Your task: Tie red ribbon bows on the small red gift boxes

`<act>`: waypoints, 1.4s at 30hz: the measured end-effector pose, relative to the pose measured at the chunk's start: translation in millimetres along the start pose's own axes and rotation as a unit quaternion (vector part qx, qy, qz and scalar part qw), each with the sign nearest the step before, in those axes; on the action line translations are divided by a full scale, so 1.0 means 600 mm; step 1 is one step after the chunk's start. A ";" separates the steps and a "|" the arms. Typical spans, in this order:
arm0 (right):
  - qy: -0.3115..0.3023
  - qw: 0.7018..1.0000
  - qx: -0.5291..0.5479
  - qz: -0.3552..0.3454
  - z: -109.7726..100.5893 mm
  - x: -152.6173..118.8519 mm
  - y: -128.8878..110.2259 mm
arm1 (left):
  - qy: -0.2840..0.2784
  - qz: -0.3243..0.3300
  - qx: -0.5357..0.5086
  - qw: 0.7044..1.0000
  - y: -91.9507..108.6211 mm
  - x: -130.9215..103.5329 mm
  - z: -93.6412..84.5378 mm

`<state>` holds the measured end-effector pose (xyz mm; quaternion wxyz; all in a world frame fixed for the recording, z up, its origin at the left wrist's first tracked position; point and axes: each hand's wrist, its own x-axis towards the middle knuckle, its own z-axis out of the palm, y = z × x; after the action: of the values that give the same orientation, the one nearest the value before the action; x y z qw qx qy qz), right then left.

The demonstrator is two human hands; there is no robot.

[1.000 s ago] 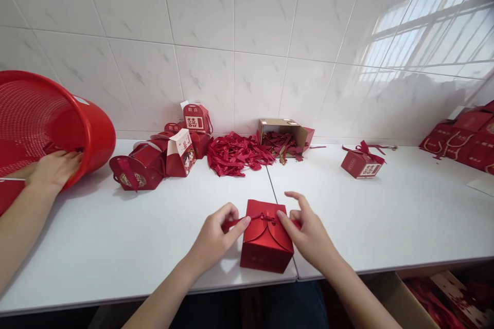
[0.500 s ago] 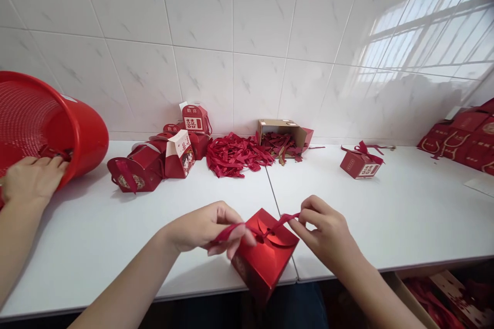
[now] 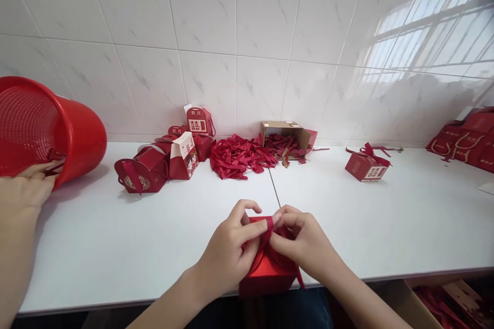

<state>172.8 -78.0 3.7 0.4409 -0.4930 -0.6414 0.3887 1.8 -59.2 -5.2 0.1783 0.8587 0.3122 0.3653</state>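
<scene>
L hand (image 3: 231, 241), R hand (image 3: 309, 241), co-worker's hand (image 3: 23, 198): 1 ea. 1 front box (image 3: 268, 282), 1 held ribbon (image 3: 269, 224), 1 bow-topped box (image 3: 365, 167), min. 4 L-side boxes (image 3: 178, 163), 2 cartons (image 3: 283, 125). 1 basket (image 3: 88, 136), 1 ribbon pile (image 3: 239, 157); bags (image 3: 465, 146) 2+, exact no. unclear.

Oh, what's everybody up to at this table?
Someone's left hand and right hand meet over a shiny red box at the table's near edge, handling a dark red ribbon on its top. The ribbon passes over a left finger. At the left, another person's hand reaches into a red basket lying on its side.
</scene>
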 end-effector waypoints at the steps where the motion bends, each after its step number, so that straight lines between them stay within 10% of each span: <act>1: -0.017 1.000 0.001 0.010 -0.003 0.004 -0.001 | -0.009 0.021 -0.018 1.000 -0.006 0.001 -0.002; 8: -0.101 0.994 -0.030 0.011 -0.029 0.020 -0.001 | -0.029 -0.001 -0.077 0.997 -0.020 0.016 -0.022; 19: -0.040 0.977 -0.206 -0.031 -0.070 0.002 0.010 | -0.098 -0.044 0.016 0.994 -0.029 0.005 -0.076; 27: 0.003 0.949 -0.306 -0.069 -0.065 -0.020 0.016 | 0.085 0.053 0.363 0.926 -0.036 -0.022 -0.053; 33: -0.062 0.984 -0.131 -0.104 -0.049 -0.030 0.028 | 0.057 -0.049 0.084 0.994 -0.048 -0.032 -0.057; 37: -0.133 0.981 -0.115 -0.084 -0.016 -0.028 0.056 | 0.214 -0.187 -0.042 0.958 -0.117 -0.011 -0.060; 39: -0.057 0.985 -0.145 -0.080 -0.022 -0.015 0.074 | 0.298 -0.274 -0.018 0.914 -0.168 0.006 -0.065; 42: 0.226 0.931 -0.284 -0.039 -0.073 0.014 0.100 | 0.377 -0.316 0.036 0.870 -0.241 0.029 -0.086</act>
<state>230.4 -54.1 -37.4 0.4302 -0.6469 -0.6275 0.0509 -85.8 63.4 -38.8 0.1217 0.5169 0.6229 0.5744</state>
